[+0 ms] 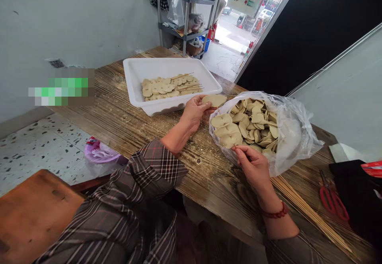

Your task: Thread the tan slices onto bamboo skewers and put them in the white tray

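Observation:
My left hand [193, 113] pinches a flat beige round slice [215, 100] between thumb and fingers, near the front corner of the white tub. With its fingers closed, my right hand [252, 164] grips the lower end of a thin skewer. Several beige slices [228, 131] are threaded on that skewer, and its upper tip points toward the slice in my left hand. Behind them lies a clear plastic bag [294, 132], open and full of loose slices [259, 125]. Inside the white tub [173, 63] rest skewers loaded with slices [161, 87].
A bundle of bare bamboo skewers [310, 212] lies at the right of the wooden table [119, 113], with red-handled scissors [331, 196] beside it. A wooden stool [38, 216] and a purple basin [100, 152] stand at the left. A shelf cart [186, 21] is near the doorway.

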